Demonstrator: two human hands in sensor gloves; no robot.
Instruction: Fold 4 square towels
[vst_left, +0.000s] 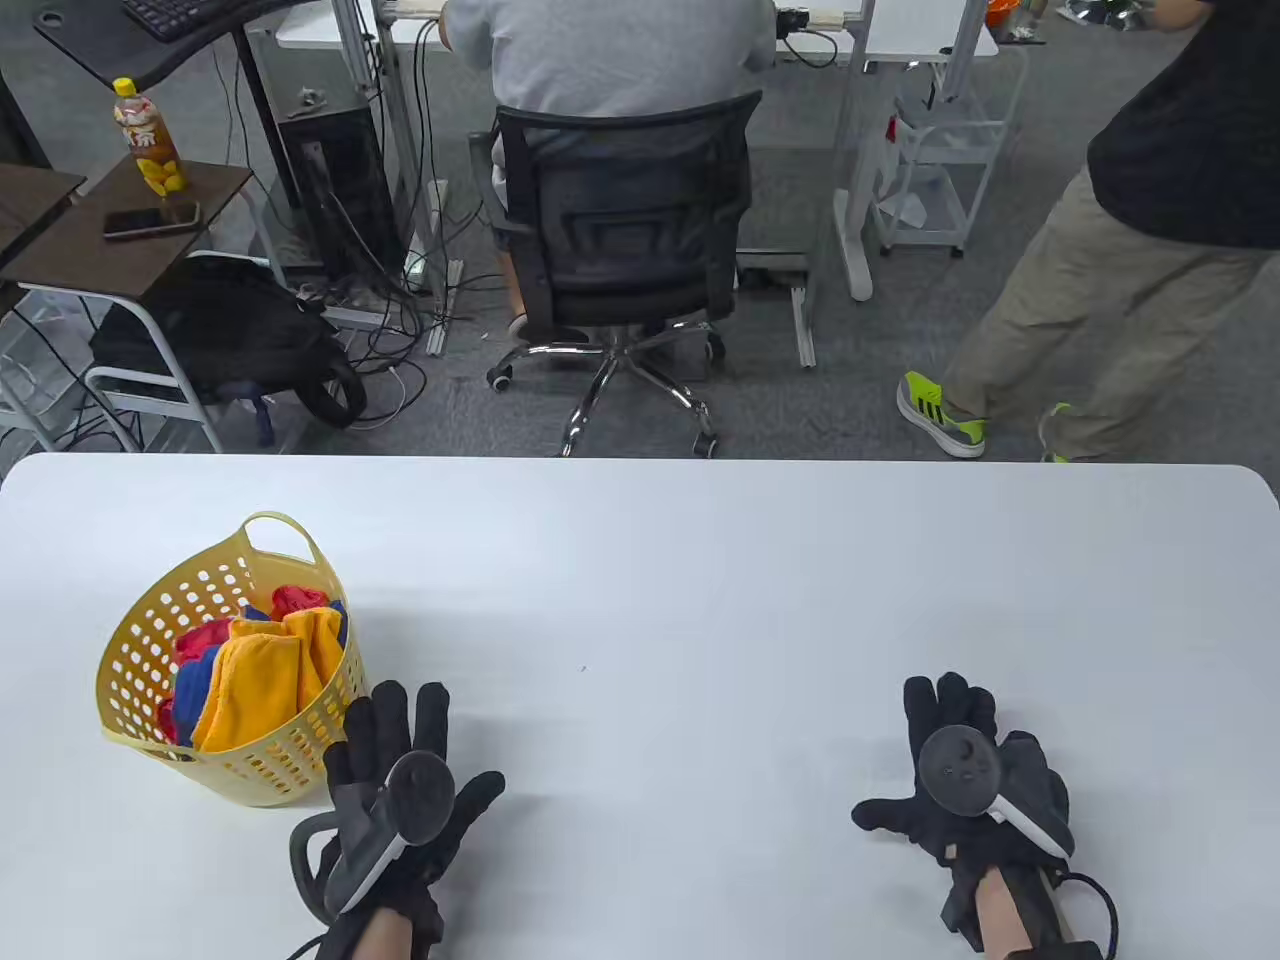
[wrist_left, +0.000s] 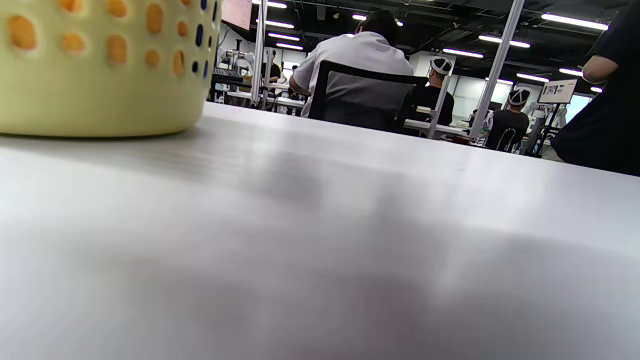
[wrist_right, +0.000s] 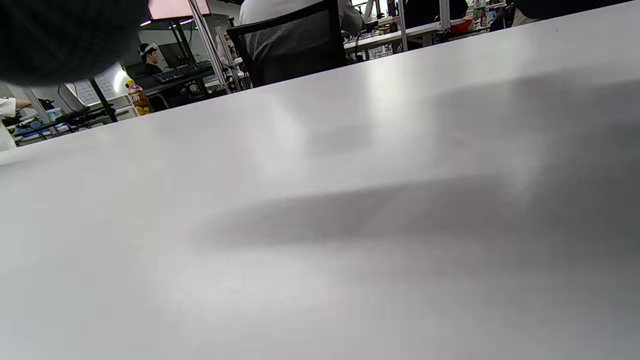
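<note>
A yellow perforated basket (vst_left: 140, 640) stands at the table's left and holds crumpled towels: an orange one (vst_left: 262, 678) on top, with red (vst_left: 298, 598) and blue (vst_left: 193, 682) ones under it. My left hand (vst_left: 400, 770) rests flat on the table just right of the basket, fingers spread, holding nothing. My right hand (vst_left: 955, 770) rests flat at the front right, fingers spread, holding nothing. In the left wrist view the basket's wall (wrist_left: 100, 95) fills the upper left. In the right wrist view only a dark glove edge (wrist_right: 65, 35) shows at the top left.
The white table (vst_left: 700, 580) stretches between and beyond the hands. Behind its far edge a seated person's office chair (vst_left: 620, 220) faces away, and another person (vst_left: 1130, 250) walks at the right.
</note>
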